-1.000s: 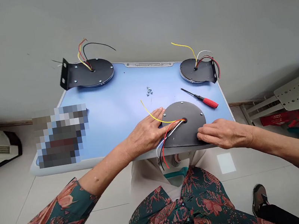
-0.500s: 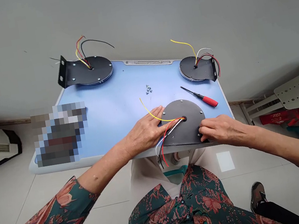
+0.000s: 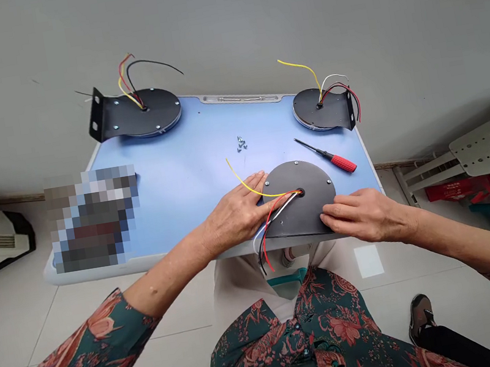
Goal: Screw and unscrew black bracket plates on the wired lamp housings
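A black round metal plate (image 3: 308, 214) with a straight near edge lies at the table's front edge. Yellow, red, white and black wires come out of its middle hole, and small screws (image 3: 296, 163) show along its rim. My left hand (image 3: 238, 212) holds the plate's left side, thumb on top beneath the wires, fingers along the edge. At the lower right of the plate, my right hand (image 3: 357, 215) has its fingertips pressed together; they cover the spot there, and whatever they pinch is hidden. A red-handled screwdriver (image 3: 341, 163) lies beyond my right hand.
Several loose screws (image 3: 241, 143) lie mid-table. Two similar wired black units with bent brackets stand at the back, one left (image 3: 150, 111) and one right (image 3: 312, 112). A blurred-out object (image 3: 93, 226) lies on the left of the blue table (image 3: 171, 189). Another person's shoe (image 3: 420, 317) shows at lower right.
My right fingers have shifted slightly left and straightened, now covering the screw seen beside them earlier. My left hand still holds the plate. The view has moved a little.
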A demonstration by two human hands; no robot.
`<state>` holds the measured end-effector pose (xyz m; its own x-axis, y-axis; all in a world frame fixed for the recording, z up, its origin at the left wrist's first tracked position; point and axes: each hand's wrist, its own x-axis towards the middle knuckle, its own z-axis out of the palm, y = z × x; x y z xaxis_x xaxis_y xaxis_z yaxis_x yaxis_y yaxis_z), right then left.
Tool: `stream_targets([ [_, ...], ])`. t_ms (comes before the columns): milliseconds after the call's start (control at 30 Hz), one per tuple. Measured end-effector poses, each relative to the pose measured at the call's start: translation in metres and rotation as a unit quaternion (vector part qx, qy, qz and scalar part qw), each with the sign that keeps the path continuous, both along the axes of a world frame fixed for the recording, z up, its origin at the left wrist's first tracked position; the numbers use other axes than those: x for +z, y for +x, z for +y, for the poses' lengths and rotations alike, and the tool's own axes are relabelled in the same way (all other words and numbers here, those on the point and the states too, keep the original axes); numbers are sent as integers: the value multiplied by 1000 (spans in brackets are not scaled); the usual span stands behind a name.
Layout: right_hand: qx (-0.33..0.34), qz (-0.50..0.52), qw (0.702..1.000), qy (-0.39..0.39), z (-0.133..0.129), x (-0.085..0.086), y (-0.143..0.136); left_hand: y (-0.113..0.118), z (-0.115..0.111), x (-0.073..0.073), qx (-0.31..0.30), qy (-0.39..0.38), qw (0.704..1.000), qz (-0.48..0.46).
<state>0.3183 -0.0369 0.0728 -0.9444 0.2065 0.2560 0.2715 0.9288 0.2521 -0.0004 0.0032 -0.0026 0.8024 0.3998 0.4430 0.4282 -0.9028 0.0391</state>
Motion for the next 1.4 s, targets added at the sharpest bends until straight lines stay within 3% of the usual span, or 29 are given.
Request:
stream_targets([
  [167,33,-62,997,41,1,7,-5,0,0,1,-4,-12,1000,-7],
  [467,14,-100,995,-27,13,3,-10,1,0,3,-1,9,1000,-12],
  [733,-85,-105,972,-190,20,4,-4,2,0,0,10,23,1000,-11],
  [867,-99,9,983,-154,15,8,4,1,0,2,1,12,1000,-12],
  [1000,-68,69,989,-113,4,8,5,0,0,2,0,7,1000,-2],
  [1200,-25,61,995,-73,2,0,0,0,1,0,4,8,1000,-5],
  [1400,61,-26,998,14,7,2,0,2,0,-3,8,26,1000,-11],
])
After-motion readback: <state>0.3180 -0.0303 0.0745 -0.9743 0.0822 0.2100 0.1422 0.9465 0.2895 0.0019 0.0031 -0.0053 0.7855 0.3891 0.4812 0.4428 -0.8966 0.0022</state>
